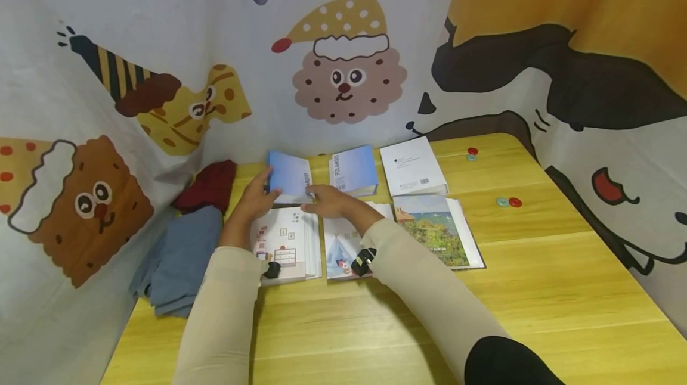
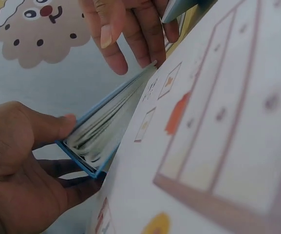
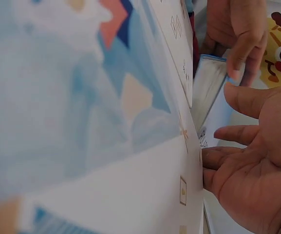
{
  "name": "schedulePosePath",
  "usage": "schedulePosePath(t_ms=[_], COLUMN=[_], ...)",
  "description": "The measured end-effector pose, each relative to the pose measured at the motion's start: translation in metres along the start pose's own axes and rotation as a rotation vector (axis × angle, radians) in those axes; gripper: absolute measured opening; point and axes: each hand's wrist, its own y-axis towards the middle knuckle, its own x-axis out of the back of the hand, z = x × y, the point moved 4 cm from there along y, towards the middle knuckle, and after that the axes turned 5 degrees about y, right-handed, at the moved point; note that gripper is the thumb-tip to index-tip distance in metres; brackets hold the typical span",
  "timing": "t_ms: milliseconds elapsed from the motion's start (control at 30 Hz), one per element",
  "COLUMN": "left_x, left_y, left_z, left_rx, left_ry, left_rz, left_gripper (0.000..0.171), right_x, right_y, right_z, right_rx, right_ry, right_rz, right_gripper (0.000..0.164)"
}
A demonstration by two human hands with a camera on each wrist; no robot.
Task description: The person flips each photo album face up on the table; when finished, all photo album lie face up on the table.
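Starting at the left, we see a folded grey-blue cloth point(image 1: 185, 260) at the edge of the yellow wooden table point(image 1: 322, 331), with a dark red cloth point(image 1: 209, 185) just behind it. Next comes the left hand point(image 1: 252, 199), its thumb on one cover and its fingers on the other, so we find it gripping the left blue album point(image 1: 287, 170) across its thickness near the left side. That album is in the back row, directly behind a white album with a drawer picture point(image 1: 281, 254). At its right edge we see the right hand point(image 1: 330, 201), thumb and fingers held loosely and well apart; we cannot tell whether its fingertips touch the cover. Below that hand, partly covered by the right forearm, lies an album with a tent picture point(image 1: 338, 254), and behind it the right blue album point(image 1: 356, 171). Further right, we have a plain white album point(image 1: 413, 164) at the back and, in front of it, an album with a landscape cover point(image 1: 435, 230). Farthest right, we notice small red and teal discs point(image 1: 515, 202) in two pairs.
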Motion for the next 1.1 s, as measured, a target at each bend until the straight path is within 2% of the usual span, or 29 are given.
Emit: schedulePosePath(t_ms=[367, 500, 633, 867, 1100], left_x=[-0.007, -0.01, -0.013, -0.013, -0.013], left_y=[0.005, 0.005, 0.005, 0.005, 0.002], left_z=[0.014, 0.018, 0.021, 0.021, 0.019], left_rx=[0.015, 0.048, 0.075, 0.089, 0.098], left_ry=[0.078, 0.057, 0.074, 0.152, 0.207], left_rz=[0.069, 0.089, 0.112, 0.136, 0.138], left_gripper=[0.071, 0.074, 0.077, 0.078, 0.076], right_x=[-0.001, -0.001, -0.003, -0.003, 0.01], right_y=[0.0, -0.001, 0.0, 0.001, -0.007], right_z=[0.001, 0.0, -0.001, 0.001, 0.003], right_rx=[0.003, 0.012, 0.017, 0.019, 0.017], right_ry=[-0.052, -0.06, -0.074, -0.073, -0.048], right_rz=[0.009, 0.017, 0.031, 0.031, 0.033], right_gripper=[0.072, 0.07, 0.071, 0.073, 0.072])
